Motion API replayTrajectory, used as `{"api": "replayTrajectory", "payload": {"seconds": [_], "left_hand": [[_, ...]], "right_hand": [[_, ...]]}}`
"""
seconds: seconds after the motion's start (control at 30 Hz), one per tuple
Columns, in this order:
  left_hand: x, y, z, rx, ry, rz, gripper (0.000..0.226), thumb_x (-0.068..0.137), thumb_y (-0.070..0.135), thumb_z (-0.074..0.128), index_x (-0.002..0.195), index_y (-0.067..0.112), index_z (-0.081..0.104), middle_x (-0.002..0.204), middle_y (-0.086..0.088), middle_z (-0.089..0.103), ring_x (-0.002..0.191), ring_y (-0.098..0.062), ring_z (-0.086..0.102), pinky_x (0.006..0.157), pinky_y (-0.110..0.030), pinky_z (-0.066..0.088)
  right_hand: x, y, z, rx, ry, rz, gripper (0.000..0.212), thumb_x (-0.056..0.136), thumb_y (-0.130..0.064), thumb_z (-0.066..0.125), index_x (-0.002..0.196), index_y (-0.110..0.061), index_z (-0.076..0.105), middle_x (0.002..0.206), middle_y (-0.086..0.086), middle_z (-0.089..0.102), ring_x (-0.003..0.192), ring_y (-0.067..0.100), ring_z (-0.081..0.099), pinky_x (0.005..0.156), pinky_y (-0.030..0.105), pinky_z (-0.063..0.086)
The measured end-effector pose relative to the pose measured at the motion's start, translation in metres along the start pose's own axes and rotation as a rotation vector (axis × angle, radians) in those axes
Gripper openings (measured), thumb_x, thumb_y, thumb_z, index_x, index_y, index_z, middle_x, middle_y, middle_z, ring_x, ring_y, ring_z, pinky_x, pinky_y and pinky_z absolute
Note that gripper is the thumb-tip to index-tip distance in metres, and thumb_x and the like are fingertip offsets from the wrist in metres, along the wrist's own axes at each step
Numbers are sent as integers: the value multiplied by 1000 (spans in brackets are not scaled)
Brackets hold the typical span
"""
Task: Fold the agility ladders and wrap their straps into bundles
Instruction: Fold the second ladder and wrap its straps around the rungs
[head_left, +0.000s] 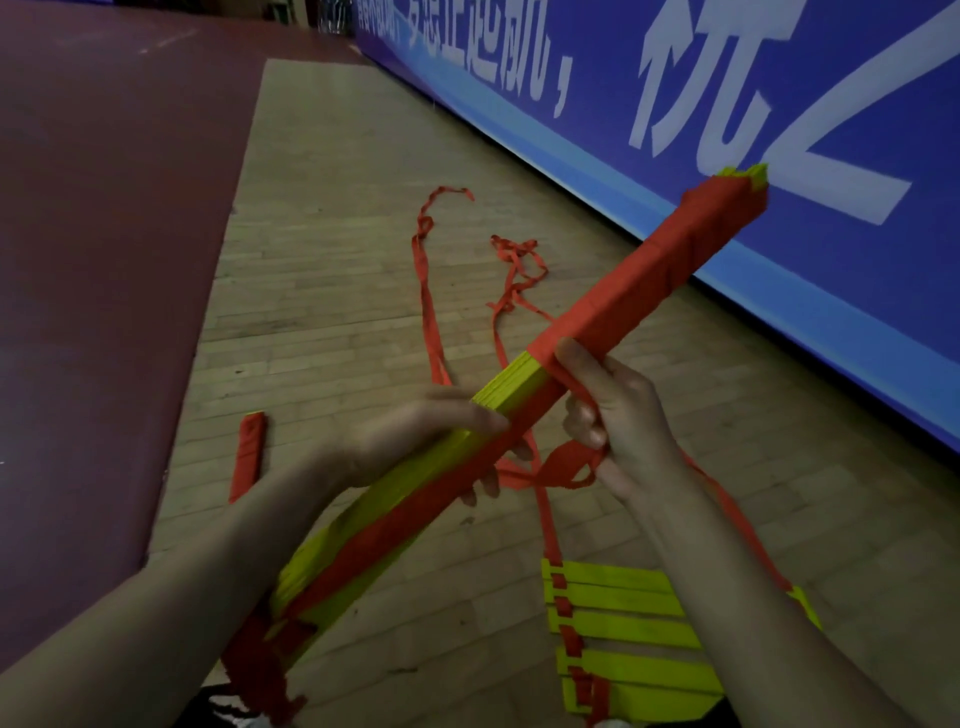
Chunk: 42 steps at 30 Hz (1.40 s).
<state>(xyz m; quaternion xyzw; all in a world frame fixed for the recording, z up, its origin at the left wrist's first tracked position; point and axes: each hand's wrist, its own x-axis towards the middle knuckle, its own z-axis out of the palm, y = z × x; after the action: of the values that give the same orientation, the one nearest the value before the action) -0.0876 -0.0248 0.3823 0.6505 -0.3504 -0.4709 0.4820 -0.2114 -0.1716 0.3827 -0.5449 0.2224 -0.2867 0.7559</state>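
I hold a stack of yellow ladder rungs (514, 371) slanted from lower left to upper right, its far half wound in red strap (649, 280). My left hand (415, 441) grips the stack at its middle, fingers curled round it. Just to the right, my right hand (618, 415) pinches the loose red strap against the stack's underside, where it forms a loop. More red strap (428, 291) trails away over the wooden floor. A second ladder (623, 623), with yellow rungs bunched on red straps, lies on the floor below my right forearm.
A blue banner wall (727, 104) with white characters runs along the right. A dark red mat (104, 234) covers the floor at left. A finished red bundle (249, 452) lies by the mat's edge. The wooden floor (322, 182) stretches ahead.
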Motion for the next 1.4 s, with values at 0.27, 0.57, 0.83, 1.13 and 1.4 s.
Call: {"api": "replayTrajectory", "payload": {"seconds": [0.27,0.57,0.83,1.13,1.4], "left_hand": [[4,-16,17,927,381,224,61,74,38,78,123,17,47,102,-5,61,91,-20,57,75,-33,46],[11,-23,6,856,485,293,73,67,28,77,134,27,49,103,-7,68,94,-28,63,76,-38,52],[10,-17,-11,604,476,276,70,65,12,81,130,25,56,76,11,62,63,-4,61,61,-26,52],[3,-5,-9,297,323,256,59,73,1,76,115,37,56,91,3,67,62,-14,69,52,-29,58],[-6,1,-6,4,77,240,46,63,6,71,106,20,63,74,-1,66,58,-19,63,50,-28,54]], "right_hand": [[3,5,-2,52,279,105,38,76,-32,78,59,-15,49,39,-7,36,29,3,26,30,15,17],[8,4,-4,-109,121,116,25,86,-29,70,71,-14,57,46,-5,47,34,4,39,33,16,30],[0,0,-8,-113,-153,231,16,90,-18,61,88,-3,67,65,5,69,46,10,60,44,20,50],[-1,-6,-8,-122,-20,114,33,51,-29,80,76,-11,68,51,0,61,38,7,53,39,17,42],[2,-7,-7,-64,-27,-17,49,43,-37,86,83,-17,68,54,-6,52,35,3,35,30,14,24]]}}
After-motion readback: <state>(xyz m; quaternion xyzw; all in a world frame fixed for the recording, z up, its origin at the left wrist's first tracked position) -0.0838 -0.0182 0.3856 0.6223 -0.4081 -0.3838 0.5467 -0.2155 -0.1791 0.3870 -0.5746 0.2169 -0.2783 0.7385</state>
